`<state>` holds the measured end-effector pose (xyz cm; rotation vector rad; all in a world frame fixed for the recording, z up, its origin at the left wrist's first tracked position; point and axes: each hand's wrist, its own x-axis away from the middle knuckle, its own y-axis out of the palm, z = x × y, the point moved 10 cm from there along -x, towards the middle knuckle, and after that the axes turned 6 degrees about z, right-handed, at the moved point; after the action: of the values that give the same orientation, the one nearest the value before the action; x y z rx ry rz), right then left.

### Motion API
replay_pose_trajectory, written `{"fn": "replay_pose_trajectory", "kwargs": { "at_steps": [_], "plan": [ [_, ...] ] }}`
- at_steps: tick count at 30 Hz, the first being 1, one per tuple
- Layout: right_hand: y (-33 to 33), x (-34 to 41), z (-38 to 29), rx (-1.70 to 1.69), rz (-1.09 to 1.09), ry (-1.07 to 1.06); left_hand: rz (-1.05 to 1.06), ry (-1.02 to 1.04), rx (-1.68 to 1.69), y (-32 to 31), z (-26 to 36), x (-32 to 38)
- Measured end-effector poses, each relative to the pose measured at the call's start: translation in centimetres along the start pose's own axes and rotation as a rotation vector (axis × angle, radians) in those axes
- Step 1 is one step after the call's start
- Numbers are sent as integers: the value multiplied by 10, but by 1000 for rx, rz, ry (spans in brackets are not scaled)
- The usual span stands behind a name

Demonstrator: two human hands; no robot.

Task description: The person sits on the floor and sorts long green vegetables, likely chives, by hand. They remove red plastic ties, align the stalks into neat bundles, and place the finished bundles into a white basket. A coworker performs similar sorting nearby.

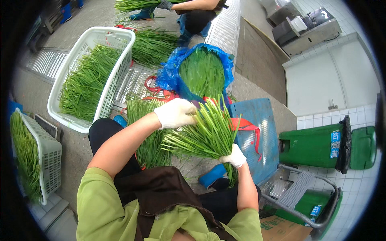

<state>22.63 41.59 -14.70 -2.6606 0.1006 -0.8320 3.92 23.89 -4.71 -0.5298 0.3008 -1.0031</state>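
My right hand [233,156], in a white knit glove, grips a loose bunch of green Chinese chives [208,132]. The pale stalk ends fan out up and to the left, while darker leaves hang below the fist. At the upper left edge of this bunch is my left hand [176,113], also gloved, its fingers curled beside the stalks. Whether it pinches any is hidden. Beneath my left forearm a pile of chives [153,147] lies on the floor between my knees. Just beyond the bunch, a blue plastic bag [170,73] holds more chives upright.
A white plastic basket [54,99] of chives stands front left, another basket [49,168] farther left. On the right are a blue plastic board [256,132], green bins [310,147] and a metal-framed trolley [327,177]. Ahead, a person [197,18] crouches beside a chive heap [153,45].
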Motion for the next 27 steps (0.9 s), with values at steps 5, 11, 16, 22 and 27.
{"fn": "replay_pose_trajectory", "kwargs": {
  "at_steps": [5, 11, 16, 22, 27],
  "plan": [
    [1, -4, -10, -138, -6, -50, 179, -203, 266, -36, -32, -3],
    [-1, -13, 2, -483, 55, 42, 462, -436, 779, -78, -81, 8],
    [7, -15, 6, -710, 61, 89, 371, -389, 743, -53, -75, -1],
    [14, -10, -2, -1030, -35, 58, 410, -288, 757, -71, -67, -2],
    [17, -8, 3, -1055, -130, 41, 463, -293, 739, -83, -72, 1]
  ]
}}
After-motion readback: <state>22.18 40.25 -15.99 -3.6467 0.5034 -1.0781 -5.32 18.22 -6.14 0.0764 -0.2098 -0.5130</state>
